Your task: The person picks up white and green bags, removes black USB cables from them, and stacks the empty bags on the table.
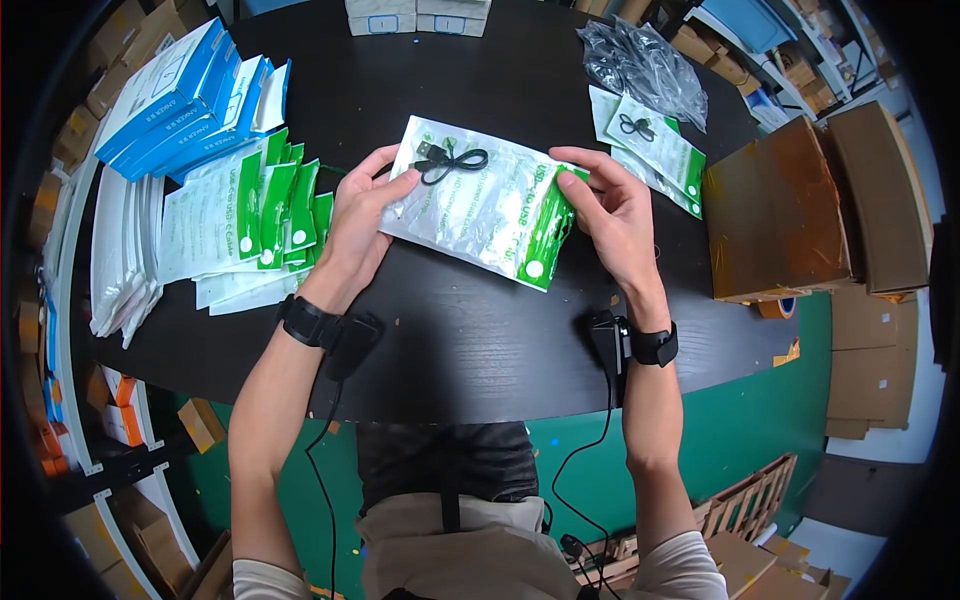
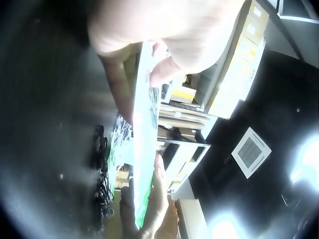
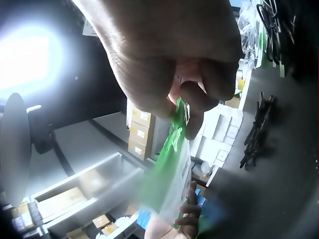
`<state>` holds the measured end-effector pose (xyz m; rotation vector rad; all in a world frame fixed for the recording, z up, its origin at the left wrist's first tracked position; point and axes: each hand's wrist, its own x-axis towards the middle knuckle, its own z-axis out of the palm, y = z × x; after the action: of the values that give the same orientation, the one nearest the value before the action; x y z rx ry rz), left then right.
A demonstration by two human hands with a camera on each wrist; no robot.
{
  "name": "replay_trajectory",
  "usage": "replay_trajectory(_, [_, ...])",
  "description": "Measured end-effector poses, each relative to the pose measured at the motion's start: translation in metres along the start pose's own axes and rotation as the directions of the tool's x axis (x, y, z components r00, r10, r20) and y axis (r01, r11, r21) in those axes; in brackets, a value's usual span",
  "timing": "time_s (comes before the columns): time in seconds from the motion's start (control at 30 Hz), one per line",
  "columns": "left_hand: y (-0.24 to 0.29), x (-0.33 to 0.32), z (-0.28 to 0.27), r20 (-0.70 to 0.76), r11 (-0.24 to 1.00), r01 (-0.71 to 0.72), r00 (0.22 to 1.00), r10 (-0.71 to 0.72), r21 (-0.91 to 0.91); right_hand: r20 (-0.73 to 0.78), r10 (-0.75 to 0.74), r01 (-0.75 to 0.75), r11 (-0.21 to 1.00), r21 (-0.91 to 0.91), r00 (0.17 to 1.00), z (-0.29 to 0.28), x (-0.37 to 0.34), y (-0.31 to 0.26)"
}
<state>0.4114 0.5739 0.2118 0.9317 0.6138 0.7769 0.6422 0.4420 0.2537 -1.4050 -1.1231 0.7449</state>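
A white and green plastic cable bag point(image 1: 490, 215), printed for a USB cable, is held flat above the table between both hands. My left hand point(image 1: 355, 215) pinches its left edge, thumb on top. By that thumb's tip, a coiled black USB cable point(image 1: 450, 160) with a tie shows against the bag's upper left. At the green end, my right hand point(image 1: 615, 215) pinches the bag between thumb and fingers. The left wrist view catches the bag point(image 2: 144, 129) nearly edge-on. From the right wrist, its green end point(image 3: 172, 144) looks crumpled beneath the fingers.
Several similar bags point(image 1: 215, 215) lie stacked at left, beside blue and white boxes point(image 1: 185, 95) and white packs point(image 1: 125, 250). Back right, two bags point(image 1: 650, 150) with a cable lie by clear plastic-wrapped cables point(image 1: 640, 70). A cardboard box point(image 1: 775, 210) stands at the right edge; white boxes point(image 1: 415, 15) stand far back.
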Motion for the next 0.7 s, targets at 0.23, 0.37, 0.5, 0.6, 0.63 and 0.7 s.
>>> replay_trajectory(0.23, [-0.0005,0.0004,-0.0005,0.011,1.0,0.007,1.0,-0.007,0.007,-0.025,-0.016,0.017,0.999,0.027,1.0,0.0015,-0.0012,-0.0026])
replay_trajectory(0.37, [0.001,-0.0018,0.003,0.021,0.999,0.0,1.0,-0.001,0.033,-0.065,-0.04,0.042,0.999,0.032,0.997,0.0001,-0.0017,-0.0025])
replay_trajectory(0.5, [0.0012,-0.0023,0.0028,0.026,0.999,0.007,1.0,-0.008,0.041,-0.085,-0.053,0.056,0.998,0.027,0.995,-0.0001,-0.0009,-0.0001])
replay_trajectory(0.6, [0.0016,-0.0027,0.003,0.026,0.999,0.013,1.0,-0.014,0.035,-0.093,-0.063,0.066,0.997,0.032,0.994,0.0004,0.0,0.0007])
replay_trajectory(0.63, [0.0016,-0.0029,0.0035,0.027,0.999,0.017,0.999,-0.018,0.031,-0.092,-0.062,0.065,0.997,0.029,0.994,-0.0002,-0.0001,0.0003])
replay_trajectory(0.7, [0.0014,-0.0033,0.0038,0.027,0.999,0.021,0.999,-0.022,0.026,-0.09,-0.059,0.061,0.998,0.024,0.994,-0.0009,-0.0006,0.0001])
